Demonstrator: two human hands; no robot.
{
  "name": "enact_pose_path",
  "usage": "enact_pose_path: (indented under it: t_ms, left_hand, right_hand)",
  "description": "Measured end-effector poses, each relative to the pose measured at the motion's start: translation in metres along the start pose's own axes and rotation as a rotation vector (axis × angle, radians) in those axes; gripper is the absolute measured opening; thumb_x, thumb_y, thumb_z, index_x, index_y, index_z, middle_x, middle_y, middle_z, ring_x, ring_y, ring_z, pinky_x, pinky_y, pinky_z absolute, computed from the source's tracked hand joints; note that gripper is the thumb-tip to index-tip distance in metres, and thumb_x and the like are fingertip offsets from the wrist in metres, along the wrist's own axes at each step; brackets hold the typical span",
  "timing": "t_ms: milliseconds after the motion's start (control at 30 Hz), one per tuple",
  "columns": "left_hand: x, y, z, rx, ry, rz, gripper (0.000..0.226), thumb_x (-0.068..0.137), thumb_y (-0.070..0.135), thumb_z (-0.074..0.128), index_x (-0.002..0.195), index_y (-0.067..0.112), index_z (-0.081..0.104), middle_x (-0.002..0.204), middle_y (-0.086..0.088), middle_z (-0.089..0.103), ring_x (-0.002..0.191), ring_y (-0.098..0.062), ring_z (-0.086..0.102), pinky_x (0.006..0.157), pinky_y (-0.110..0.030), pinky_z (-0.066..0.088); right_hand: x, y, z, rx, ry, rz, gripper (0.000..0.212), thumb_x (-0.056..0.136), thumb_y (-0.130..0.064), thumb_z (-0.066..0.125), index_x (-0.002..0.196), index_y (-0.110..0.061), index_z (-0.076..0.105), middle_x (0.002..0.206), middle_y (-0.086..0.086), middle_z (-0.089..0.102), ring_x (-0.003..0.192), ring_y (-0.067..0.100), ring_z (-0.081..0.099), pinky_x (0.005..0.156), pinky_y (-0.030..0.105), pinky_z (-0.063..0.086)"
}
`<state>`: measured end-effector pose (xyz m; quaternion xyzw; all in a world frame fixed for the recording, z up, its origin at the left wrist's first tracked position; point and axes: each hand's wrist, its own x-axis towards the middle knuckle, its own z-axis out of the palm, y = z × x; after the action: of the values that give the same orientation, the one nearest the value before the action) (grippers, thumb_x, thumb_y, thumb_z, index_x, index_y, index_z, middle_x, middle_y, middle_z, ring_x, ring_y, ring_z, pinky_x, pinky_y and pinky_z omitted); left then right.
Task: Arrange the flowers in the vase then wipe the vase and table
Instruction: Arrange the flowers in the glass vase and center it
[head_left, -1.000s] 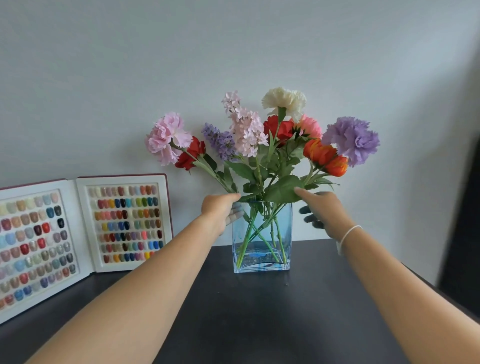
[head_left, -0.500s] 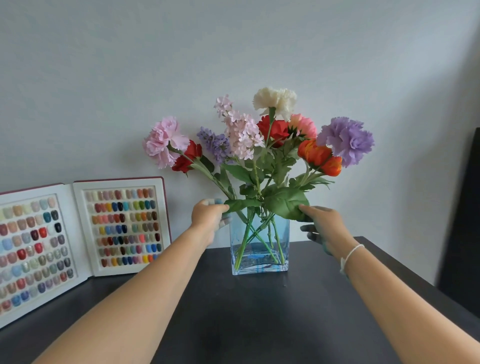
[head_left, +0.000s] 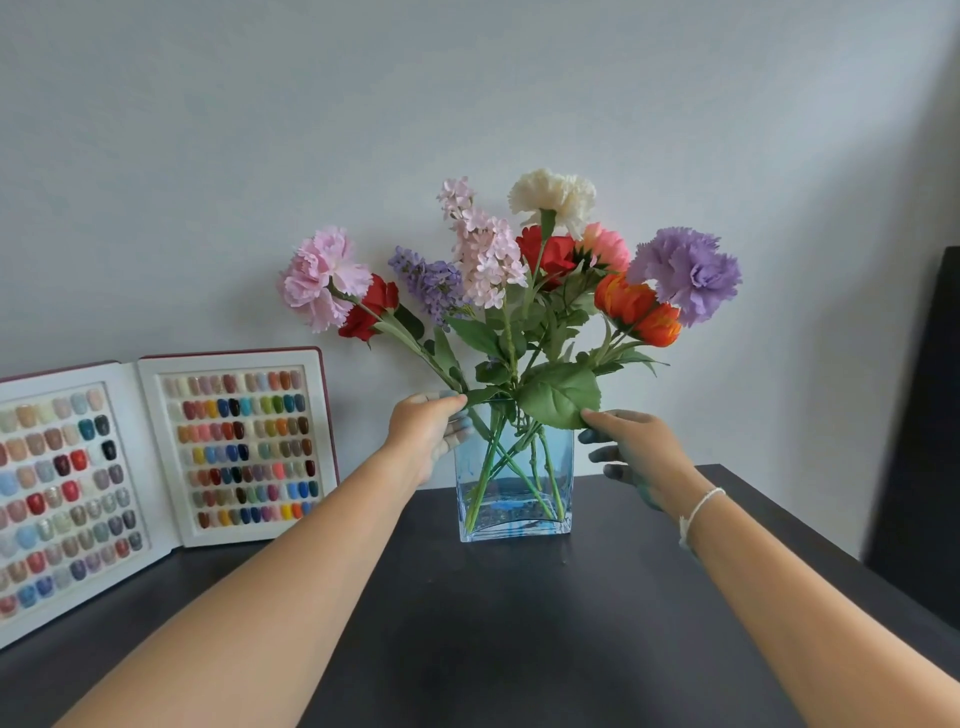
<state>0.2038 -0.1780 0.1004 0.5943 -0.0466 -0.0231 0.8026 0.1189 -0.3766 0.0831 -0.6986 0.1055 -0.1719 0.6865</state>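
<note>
A clear blue rectangular glass vase (head_left: 563, 467) stands on the dark table (head_left: 519, 634) near the wall. It holds mixed flowers (head_left: 488, 260) in pink, purple, red, orange and cream, their green stems crossing in the water. My left hand (head_left: 423, 436) is at the vase's top left corner, with thumb and fingers pinched on a stem and leaf at the rim. To the right of the vase is my right hand (head_left: 639, 452), fingers apart and stained bluish. Its thumb tip touches the lower edge of a large green leaf (head_left: 558, 392).
An open display book of coloured nail samples (head_left: 234, 447) leans against the wall at the left, one leaf reaching to the table's left edge. A dark panel (head_left: 924, 415) stands beyond the table's right edge. The white wall is close behind the vase.
My right thumb has slid from on top of the large leaf to its lower right edge. My left hand stays at the rim. The vase has not moved.
</note>
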Motion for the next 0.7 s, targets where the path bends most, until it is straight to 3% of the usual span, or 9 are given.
enact_pose_path:
  t_ms: [100, 367, 700]
  left_hand:
    - [-0.004, 0.001, 0.0, -0.034, -0.001, 0.007, 0.01, 0.084, 0.007, 0.061, 0.078, 0.009, 0.054, 0.07, -0.009, 0.057, 0.062, -0.018, 0.057, 0.05, -0.02, 0.056]
    - [-0.024, 0.011, -0.012, -0.034, -0.006, 0.046, 0.015, 0.085, 0.018, 0.063, 0.078, 0.011, 0.052, 0.07, -0.007, 0.057, 0.061, -0.017, 0.058, 0.049, -0.02, 0.054]
    - [-0.087, -0.019, -0.024, 0.119, -0.011, 0.066, 0.005, 0.085, 0.02, 0.062, 0.084, 0.017, 0.058, 0.081, -0.004, 0.061, 0.071, -0.016, 0.06, 0.062, -0.026, 0.055]
  right_hand:
    - [-0.003, 0.001, 0.0, 0.014, -0.002, 0.006, 0.017, 0.08, -0.033, 0.065, 0.08, -0.016, 0.068, 0.058, -0.007, 0.067, 0.05, 0.012, 0.054, 0.039, 0.019, 0.042]
    - [-0.022, -0.004, -0.011, 0.009, 0.02, -0.031, 0.025, 0.079, -0.044, 0.062, 0.084, -0.021, 0.068, 0.071, -0.004, 0.066, 0.055, 0.014, 0.055, 0.045, 0.021, 0.043]
    - [-0.091, 0.009, -0.059, -0.241, 0.04, -0.079, 0.019, 0.08, -0.039, 0.062, 0.085, -0.022, 0.066, 0.078, -0.001, 0.068, 0.059, 0.014, 0.054, 0.05, 0.023, 0.045]
